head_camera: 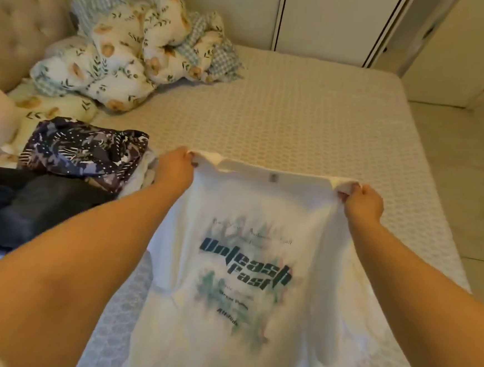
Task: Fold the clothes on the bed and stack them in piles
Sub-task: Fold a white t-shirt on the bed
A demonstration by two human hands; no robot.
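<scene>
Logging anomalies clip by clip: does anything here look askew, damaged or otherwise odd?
Nothing looks damaged or spilled. The left hand and right hand grip the white T-shirt by its shoulders. The only untidy thing is the floral bedding, bunched in a heap by the headboard.

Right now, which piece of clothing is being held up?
The white printed t-shirt, gripped at its shoulders by both hands; the dark patterned garment and black garment lie on the bed.

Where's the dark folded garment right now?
In the head view, the dark garment lies on the bed at left, just in front of the patterned garment, left of the left forearm.
</scene>
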